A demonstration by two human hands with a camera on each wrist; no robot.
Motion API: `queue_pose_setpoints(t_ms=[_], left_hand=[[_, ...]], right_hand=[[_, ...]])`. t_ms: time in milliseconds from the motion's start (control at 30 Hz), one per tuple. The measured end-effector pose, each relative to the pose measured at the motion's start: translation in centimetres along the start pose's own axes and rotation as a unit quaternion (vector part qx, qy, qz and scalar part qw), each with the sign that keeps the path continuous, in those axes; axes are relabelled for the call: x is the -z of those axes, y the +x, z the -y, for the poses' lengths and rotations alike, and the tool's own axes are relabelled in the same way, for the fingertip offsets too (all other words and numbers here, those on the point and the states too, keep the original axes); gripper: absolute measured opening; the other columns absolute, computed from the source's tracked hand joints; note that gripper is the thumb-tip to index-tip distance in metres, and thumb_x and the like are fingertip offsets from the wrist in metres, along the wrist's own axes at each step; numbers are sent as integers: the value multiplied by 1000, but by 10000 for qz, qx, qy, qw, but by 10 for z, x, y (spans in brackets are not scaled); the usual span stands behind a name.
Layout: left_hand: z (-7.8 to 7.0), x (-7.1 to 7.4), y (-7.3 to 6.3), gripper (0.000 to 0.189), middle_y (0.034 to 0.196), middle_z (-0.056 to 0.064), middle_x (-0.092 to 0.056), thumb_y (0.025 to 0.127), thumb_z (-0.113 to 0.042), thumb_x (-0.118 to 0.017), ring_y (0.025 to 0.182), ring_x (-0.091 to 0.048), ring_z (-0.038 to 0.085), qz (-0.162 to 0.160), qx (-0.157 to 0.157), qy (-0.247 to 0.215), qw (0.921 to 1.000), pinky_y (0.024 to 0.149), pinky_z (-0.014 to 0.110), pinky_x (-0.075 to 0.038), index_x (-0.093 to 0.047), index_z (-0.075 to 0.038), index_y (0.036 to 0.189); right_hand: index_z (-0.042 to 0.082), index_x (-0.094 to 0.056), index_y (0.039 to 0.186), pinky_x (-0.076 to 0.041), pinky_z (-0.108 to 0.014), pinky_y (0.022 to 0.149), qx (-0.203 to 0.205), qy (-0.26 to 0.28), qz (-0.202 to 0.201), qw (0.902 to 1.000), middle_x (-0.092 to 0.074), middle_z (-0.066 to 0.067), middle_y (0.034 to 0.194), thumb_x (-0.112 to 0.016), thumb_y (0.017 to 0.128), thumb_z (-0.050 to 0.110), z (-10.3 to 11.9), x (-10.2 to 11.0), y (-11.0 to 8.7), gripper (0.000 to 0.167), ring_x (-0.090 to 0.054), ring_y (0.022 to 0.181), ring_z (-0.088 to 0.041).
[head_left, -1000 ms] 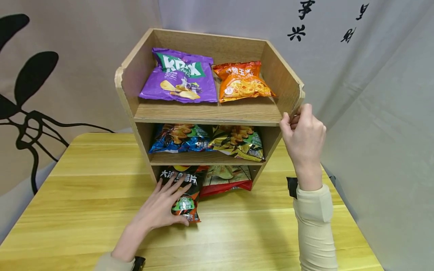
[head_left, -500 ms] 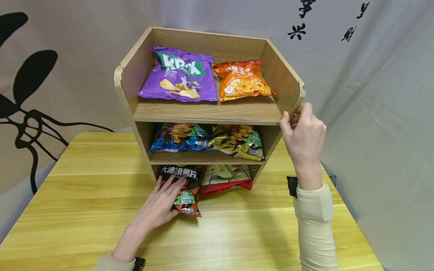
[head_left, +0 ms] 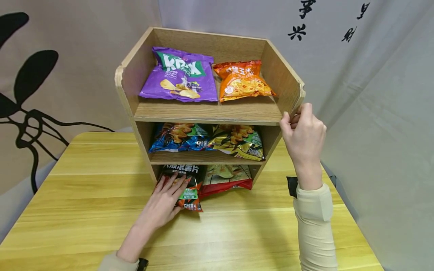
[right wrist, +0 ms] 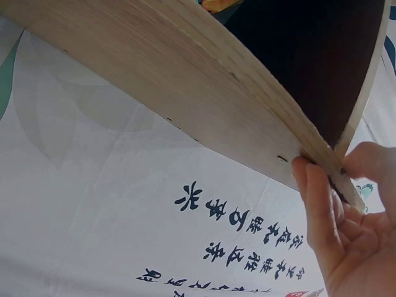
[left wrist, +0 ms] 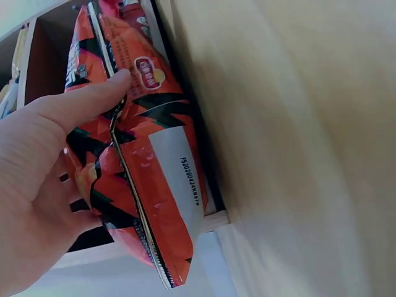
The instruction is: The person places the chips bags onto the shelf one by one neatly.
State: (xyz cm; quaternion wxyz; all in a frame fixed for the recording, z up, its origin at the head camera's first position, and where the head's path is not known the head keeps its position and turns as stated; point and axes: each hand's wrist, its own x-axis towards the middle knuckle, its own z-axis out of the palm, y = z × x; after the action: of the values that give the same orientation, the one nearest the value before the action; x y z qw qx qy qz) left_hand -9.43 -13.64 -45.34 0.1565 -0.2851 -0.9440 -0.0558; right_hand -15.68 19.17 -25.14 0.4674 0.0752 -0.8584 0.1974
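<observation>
My left hand grips a black and orange chip bag at the lower left of the wooden shelf. The fingers lie spread over the bag's front. In the left wrist view, the thumb presses the orange back of the chip bag, near its seam. The bag's upper end is inside the bottom compartment, its lower end sticking out over the table. My right hand pinches the front edge of the shelf's right side panel. A red chip bag lies to the right in the same compartment.
Blue and gold chip bags fill the middle level. A purple chip bag and an orange snack bag lie on top. The shelf stands on a wooden table, with a curtain behind.
My left hand has pushed the black and orange chip bag farther into the bottom compartment. Its lower end has moved away from me. The right hand has kept its place on the shelf.
</observation>
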Motion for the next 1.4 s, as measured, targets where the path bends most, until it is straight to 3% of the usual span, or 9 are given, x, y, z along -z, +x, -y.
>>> queue_pose_setpoints(t_ms=[200,433,667,1000,1233,1300,1400], left_hand=[[-3,-1,-7,79,142,12,-51,69,-28,-82,134,-45,35,-97,-92,306,9994,108,56,-35,-49,-6,138],[-4,-1,-2,60,145,9,-48,81,-27,-72,136,-41,34,70,21,470,9989,110,54,-33,-53,-14,136],[-5,-6,1,54,146,12,-46,84,-16,-67,138,-39,36,37,172,262,9995,111,57,-30,-52,-15,137],[-4,-13,12,59,141,14,-51,81,-21,-73,134,-43,37,-626,315,241,9973,106,57,-37,-53,-14,136],[-12,-9,7,27,112,14,-71,81,-9,-64,103,-67,33,-1839,-372,194,9821,81,48,-56,-71,-7,107],[-13,-7,5,25,104,11,-73,81,-10,-61,97,-70,31,-1900,-508,301,9800,77,46,-57,-73,-9,103],[-13,-6,4,25,98,8,-75,81,-12,-60,95,-71,29,-1743,-552,397,9823,76,44,-57,-74,-11,102]], right_hand=[[-8,-52,82,-48,-50,53,18,33,11,10000,-65,-23,64,-55,86,10,0,-1,0,18,-64,55,-38],[-6,-51,81,-49,-49,53,141,-49,32,9999,-67,-22,65,-55,87,12,-3,0,1,20,-65,56,-36],[-7,-51,82,-48,-50,52,30,-31,29,10000,-65,-23,64,-55,86,10,-2,-2,-1,18,-63,55,-38],[-6,-51,81,-49,-49,53,78,-37,35,10000,-66,-22,64,-56,86,12,-3,-2,-1,19,-64,55,-37],[-7,-52,82,-50,-50,55,83,9,-11,10000,-67,-23,66,-56,86,12,-4,-2,-1,20,-65,56,-36],[-7,-52,82,-50,-50,55,66,0,-21,10000,-67,-23,66,-56,86,12,-4,-1,0,20,-65,57,-36],[-7,-52,82,-49,-50,55,6,-19,7,10000,-66,-22,65,-56,86,12,-3,-1,0,19,-65,57,-37]])
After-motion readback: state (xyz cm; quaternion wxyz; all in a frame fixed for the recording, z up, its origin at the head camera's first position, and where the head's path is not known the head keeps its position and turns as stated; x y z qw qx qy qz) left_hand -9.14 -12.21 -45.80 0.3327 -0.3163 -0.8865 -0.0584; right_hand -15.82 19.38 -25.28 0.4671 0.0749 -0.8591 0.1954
